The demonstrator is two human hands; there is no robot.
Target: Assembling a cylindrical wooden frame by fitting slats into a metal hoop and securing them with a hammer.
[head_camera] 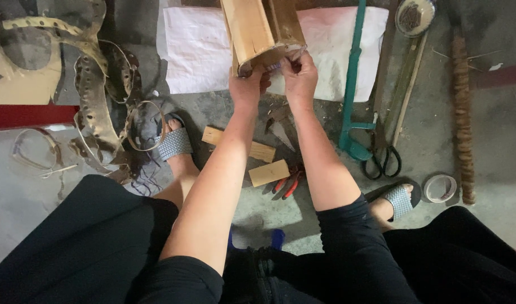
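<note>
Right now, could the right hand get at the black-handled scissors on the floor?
Probably yes, but not at once: the right hand is busy gripping the pale bamboo tube section. The black-handled scissors lie uncovered on the concrete floor beside the green-framed saw.

Tall pale wooden box-like piece [262, 31]: upper part cut off by top edge, full height unknown. Left hand [245, 87] covers its lower near corner; fingertips tucked under, hidden. Right hand [299, 74] pinches at the lower rim; whatever sits between the fingers too small to tell. White sheet on the floor [199, 50]: middle hidden behind the wooden piece. Green-framed saw [352, 84]: top end out of frame. Red-handled pliers [287, 183]: jaws partly hidden by the right forearm. Round dish with dark contents [414, 14]: clipped by top edge, contents unclear. Perforated tan strips [94, 84] run off at upper left.
</note>
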